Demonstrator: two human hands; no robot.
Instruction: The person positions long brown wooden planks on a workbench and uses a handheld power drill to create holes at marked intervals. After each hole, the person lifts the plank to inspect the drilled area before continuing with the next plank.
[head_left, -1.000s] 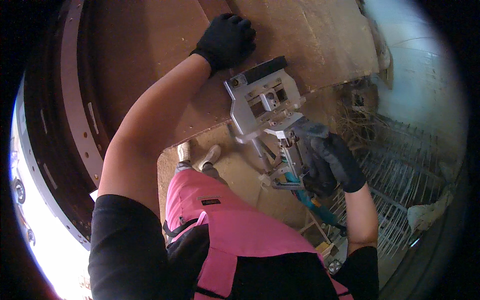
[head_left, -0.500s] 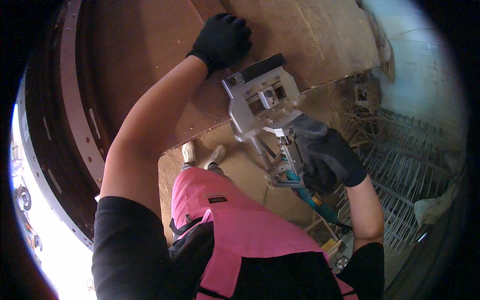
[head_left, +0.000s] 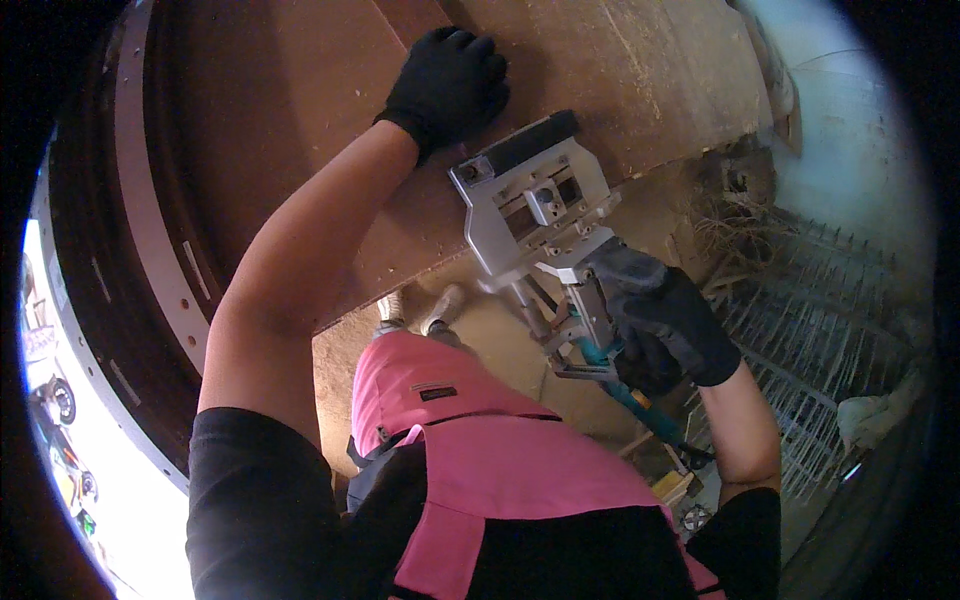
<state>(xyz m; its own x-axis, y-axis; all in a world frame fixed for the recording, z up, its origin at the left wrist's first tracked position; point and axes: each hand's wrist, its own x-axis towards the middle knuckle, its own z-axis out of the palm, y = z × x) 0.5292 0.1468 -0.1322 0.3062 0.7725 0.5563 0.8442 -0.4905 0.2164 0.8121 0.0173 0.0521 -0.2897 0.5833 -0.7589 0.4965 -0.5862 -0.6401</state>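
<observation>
A: Left hand (head_left: 448,88)?
B: Gloved, at 12 o'clock, over the brown board (head_left: 300,130); fingers curled; whether they clasp anything, cannot tell.
A: Right hand (head_left: 668,322)?
B: Gloved, at 3 o'clock; grasping the tool (head_left: 492,235) by its lower frame.
A: Tool position?
B: At 1 o'clock; silver plate overlaps the board's near edge in view, contact unclear; black bar at its upper end; teal body slants toward 4 o'clock.
A: Surroundings?
B: Pink apron (head_left: 530,465) near 6 o'clock; metal rods (head_left: 805,350) between 3 and 4.
</observation>
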